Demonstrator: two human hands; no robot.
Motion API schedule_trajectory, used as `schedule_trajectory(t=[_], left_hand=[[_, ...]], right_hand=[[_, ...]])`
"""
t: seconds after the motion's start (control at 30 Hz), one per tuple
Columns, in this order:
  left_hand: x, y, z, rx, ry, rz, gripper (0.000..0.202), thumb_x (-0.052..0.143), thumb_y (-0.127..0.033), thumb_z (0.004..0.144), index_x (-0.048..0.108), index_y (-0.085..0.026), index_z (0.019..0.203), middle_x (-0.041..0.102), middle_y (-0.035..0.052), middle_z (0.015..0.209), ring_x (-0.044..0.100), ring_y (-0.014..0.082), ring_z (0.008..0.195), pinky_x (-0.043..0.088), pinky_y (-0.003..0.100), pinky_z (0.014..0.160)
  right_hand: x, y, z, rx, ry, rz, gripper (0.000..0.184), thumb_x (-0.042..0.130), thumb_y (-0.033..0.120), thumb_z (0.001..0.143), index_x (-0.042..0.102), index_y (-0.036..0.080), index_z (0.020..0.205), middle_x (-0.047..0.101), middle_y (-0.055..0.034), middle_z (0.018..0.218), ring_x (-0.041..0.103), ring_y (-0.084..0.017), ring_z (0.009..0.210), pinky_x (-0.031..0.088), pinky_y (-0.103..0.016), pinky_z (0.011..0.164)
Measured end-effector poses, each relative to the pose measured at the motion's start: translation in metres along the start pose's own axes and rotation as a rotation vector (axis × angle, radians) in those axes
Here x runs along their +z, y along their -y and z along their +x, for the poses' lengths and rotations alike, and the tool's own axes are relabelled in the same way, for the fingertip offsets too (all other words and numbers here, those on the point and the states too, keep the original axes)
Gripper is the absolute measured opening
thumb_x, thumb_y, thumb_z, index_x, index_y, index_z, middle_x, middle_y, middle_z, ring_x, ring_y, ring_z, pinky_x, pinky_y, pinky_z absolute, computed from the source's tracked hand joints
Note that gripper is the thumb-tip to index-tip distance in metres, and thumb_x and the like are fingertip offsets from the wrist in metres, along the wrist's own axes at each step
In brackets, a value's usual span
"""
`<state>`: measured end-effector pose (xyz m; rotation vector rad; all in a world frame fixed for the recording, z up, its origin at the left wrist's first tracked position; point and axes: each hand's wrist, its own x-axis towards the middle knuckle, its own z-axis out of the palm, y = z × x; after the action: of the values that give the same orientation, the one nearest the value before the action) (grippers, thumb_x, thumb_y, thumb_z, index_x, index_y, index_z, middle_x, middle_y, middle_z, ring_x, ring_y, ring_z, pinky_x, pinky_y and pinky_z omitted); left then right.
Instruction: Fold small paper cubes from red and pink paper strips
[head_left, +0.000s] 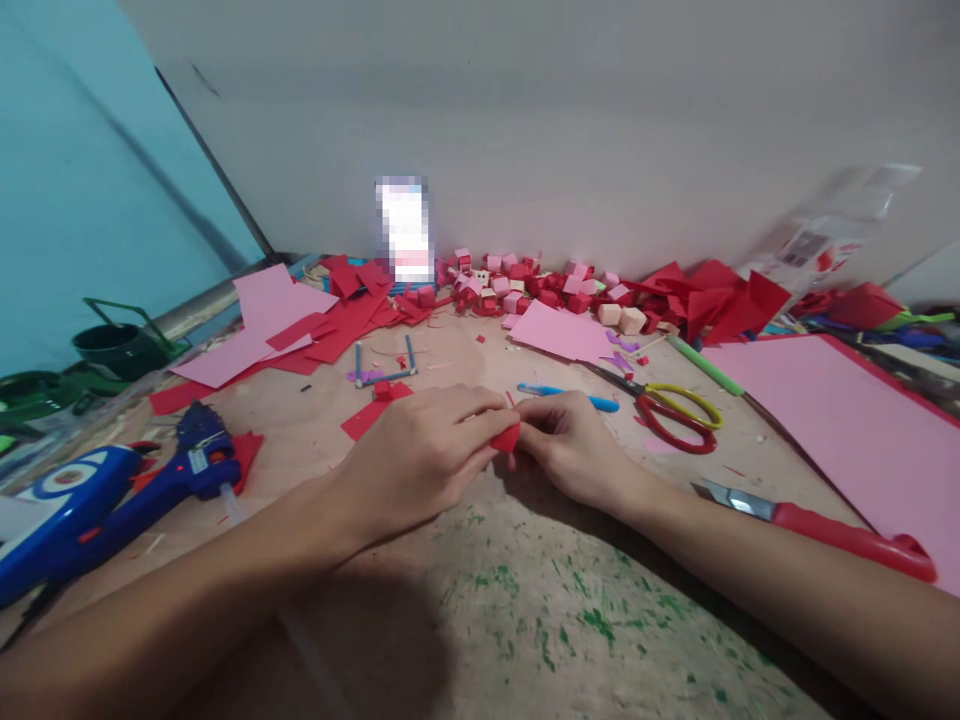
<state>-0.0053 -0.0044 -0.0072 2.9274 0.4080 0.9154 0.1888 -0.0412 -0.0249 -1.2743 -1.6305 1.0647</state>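
Between my two hands, low over the middle of the table, is a small piece of red paper (pixel 506 438). My left hand (pixel 427 450) has its fingers closed on the paper from the left. From the right, my right hand (pixel 574 440) pinches at the paper's edge with thumb and forefinger. The paper's exact shape is mostly hidden by the fingers. Just beyond my right hand lies a blue pen-like tool (pixel 606 404). Scissors (pixel 675 415) with red and yellow handles rest further right. Red paper scraps (pixel 364 418) lie beyond my left hand.
A blue glue gun (pixel 199 465) lies at left. A red-handled utility knife (pixel 840 535) is beside my right forearm, its blade exposed. Small pink and red paper cubes (pixel 517 285) are heaped along the wall, near a lit phone (pixel 405 230). Pink sheets (pixel 847 410) cover the right side.
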Motion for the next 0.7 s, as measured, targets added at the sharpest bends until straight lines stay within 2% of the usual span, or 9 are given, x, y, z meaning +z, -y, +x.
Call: schedule_trajectory(t=[0.1, 0.27, 0.7], left_hand=[[0.0006, -0.0007, -0.0008, -0.036, -0.014, 0.006, 0.014, 0.057, -0.009, 0.098, 0.068, -0.011, 0.107, 0.074, 0.0094, 0.108, 0.069, 0.0219, 0.099, 0.056, 0.034, 0.088], [0.0, -0.0002, -0.001, -0.134, -0.084, 0.069, 0.014, 0.061, -0.011, 0.096, 0.068, -0.013, 0.107, 0.075, 0.0076, 0.105, 0.07, 0.0244, 0.096, 0.056, 0.037, 0.084], [0.0071, 0.0, -0.0041, -0.147, -0.055, 0.024, 0.015, 0.06, -0.012, 0.096, 0.067, -0.014, 0.109, 0.075, 0.0069, 0.106, 0.071, 0.0236, 0.1, 0.057, 0.036, 0.086]], right_hand=[[0.0014, -0.0003, 0.0008, 0.021, -0.021, 0.015, 0.022, 0.054, 0.02, 0.077, 0.065, 0.017, 0.057, 0.062, -0.0004, 0.052, 0.052, -0.012, 0.048, 0.038, -0.023, 0.047], [0.0031, 0.0036, 0.0025, 0.051, -0.136, 0.057, 0.018, 0.061, 0.026, 0.077, 0.074, 0.016, 0.069, 0.068, -0.0012, 0.062, 0.054, -0.013, 0.056, 0.039, -0.023, 0.052], [0.0029, -0.0027, -0.0011, -0.023, -0.172, 0.026, 0.023, 0.061, 0.027, 0.078, 0.076, 0.016, 0.065, 0.071, -0.0026, 0.062, 0.056, -0.014, 0.058, 0.041, -0.025, 0.054]])
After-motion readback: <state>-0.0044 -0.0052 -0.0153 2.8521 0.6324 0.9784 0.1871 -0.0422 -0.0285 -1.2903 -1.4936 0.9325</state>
